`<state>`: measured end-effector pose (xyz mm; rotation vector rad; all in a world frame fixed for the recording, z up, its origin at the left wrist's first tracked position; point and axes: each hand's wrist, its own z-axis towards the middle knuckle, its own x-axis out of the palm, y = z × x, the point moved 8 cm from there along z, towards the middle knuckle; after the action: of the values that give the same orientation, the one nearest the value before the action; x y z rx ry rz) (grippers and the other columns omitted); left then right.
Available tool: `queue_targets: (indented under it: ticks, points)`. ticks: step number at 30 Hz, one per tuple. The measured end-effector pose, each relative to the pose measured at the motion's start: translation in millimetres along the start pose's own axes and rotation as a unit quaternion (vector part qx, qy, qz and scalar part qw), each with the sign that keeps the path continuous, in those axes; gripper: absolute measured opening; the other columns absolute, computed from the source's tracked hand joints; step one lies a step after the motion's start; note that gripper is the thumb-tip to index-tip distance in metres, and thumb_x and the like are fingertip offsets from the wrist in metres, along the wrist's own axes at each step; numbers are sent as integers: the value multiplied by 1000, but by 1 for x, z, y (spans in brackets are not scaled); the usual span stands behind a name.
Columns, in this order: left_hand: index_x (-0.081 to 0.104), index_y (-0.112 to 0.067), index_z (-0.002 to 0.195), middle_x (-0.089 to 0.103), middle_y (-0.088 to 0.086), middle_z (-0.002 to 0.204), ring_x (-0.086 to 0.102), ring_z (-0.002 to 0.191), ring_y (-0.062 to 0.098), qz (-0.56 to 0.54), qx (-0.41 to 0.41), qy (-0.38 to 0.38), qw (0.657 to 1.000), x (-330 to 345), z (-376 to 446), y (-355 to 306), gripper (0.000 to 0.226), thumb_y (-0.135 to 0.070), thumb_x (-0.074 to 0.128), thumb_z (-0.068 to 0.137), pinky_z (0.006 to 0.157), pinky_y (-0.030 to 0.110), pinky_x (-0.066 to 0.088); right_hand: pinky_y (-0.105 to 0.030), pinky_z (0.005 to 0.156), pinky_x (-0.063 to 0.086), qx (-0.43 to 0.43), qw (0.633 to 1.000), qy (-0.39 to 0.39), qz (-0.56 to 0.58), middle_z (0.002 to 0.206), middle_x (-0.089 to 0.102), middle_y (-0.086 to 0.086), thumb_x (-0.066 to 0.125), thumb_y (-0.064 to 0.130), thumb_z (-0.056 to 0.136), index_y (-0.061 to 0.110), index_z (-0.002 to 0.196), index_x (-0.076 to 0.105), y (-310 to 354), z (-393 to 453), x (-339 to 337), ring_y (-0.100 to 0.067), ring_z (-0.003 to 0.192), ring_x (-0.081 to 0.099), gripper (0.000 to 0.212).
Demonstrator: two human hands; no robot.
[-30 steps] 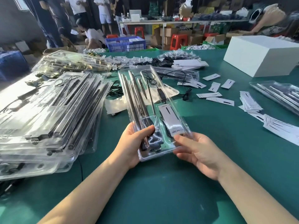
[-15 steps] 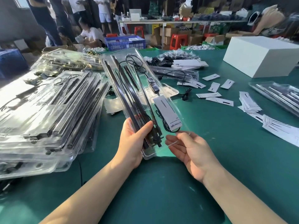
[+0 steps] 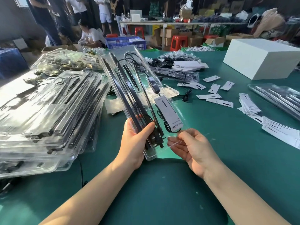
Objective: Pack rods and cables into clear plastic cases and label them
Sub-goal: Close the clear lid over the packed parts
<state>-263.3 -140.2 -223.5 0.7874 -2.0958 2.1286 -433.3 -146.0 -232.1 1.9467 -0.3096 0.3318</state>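
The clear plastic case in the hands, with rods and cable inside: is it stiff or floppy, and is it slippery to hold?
The clear case probably flexes somewhat: it is thin plastic, long, held only at its near end by the left hand and right hand. The black rods likely stiffen it. Its glossy surface suggests it is slippery.

Case [image 3: 139,82], centre of frame: clear glossy plastic with bright reflections. Rods [image 3: 121,91] inside it: black, smooth, semi-gloss; whether metal or plastic cannot be told. Cable [image 3: 132,57]: thin, black, matt. Label [image 3: 168,113]: grey and white matt paper. Stack [image 3: 48,111], left of frame: the same clear glossy plastic, glaring in sunlight. Surface [image 3: 162,192]: green, matt, faintly scuffed. Cards [image 3: 220,102], right: white matt paper. Box [image 3: 259,57], upper right: white, matt.
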Motion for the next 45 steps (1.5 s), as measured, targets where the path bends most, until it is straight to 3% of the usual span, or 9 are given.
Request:
queue_targets:
  ticks: [12, 26, 30, 34, 40, 45]
  points:
    - [49, -10, 115, 69, 20, 108, 68, 96, 34, -15, -15, 1, 1000, 0, 1, 2, 36, -3, 67, 86, 84, 53, 55, -28, 58, 59, 0, 999, 29, 21, 83, 74, -20, 56, 3, 92, 11, 96, 52, -2, 0, 0, -27, 72, 73, 9]
    - [52, -12, 110, 69, 16, 106, 68, 96, 32, 15, -7, 9, 1000, -1, 2, 2, 31, -4, 68, 85, 84, 51, 56, -25, 46, 54, -8, 1000, 10, -18, 72, 72, -19, 53, -6, 89, 12, 84, 46, 1, 1, -3, -26, 60, 72, 20]
    - [50, -8, 114, 70, 17, 105, 70, 92, 31, -4, -15, 12, 1000, -2, 3, 1, 33, -4, 67, 86, 74, 44, 58, -28, 58, 59, -8, 999, 38, -12, 83, 74, -17, 56, 1, 92, 9, 96, 50, -2, 1, 0, -26, 72, 73, 10]
    - [52, -9, 111, 72, 16, 99, 72, 84, 27, -25, -28, 13, 999, -1, 1, 3, 29, -2, 66, 86, 63, 36, 57, -27, 56, 58, 14, 999, 39, 28, 82, 74, -14, 71, 11, 82, 11, 92, 54, -4, 1, -1, -22, 69, 73, 20]
    - [50, -6, 116, 69, 19, 107, 69, 96, 33, -17, -13, 17, 1000, 3, 1, 4, 34, -1, 65, 86, 80, 47, 57, -28, 59, 60, 26, 996, 6, 88, 76, 73, -15, 61, -5, 87, 9, 91, 56, -9, 0, -4, -23, 66, 73, 15]
    - [49, -8, 114, 70, 18, 107, 70, 93, 30, -24, -16, 13, 1000, 2, 2, 4, 33, -1, 65, 86, 79, 45, 58, -31, 60, 61, 21, 997, -9, 73, 69, 71, -14, 59, -8, 88, 12, 84, 52, -6, 1, -2, -23, 60, 71, 21]
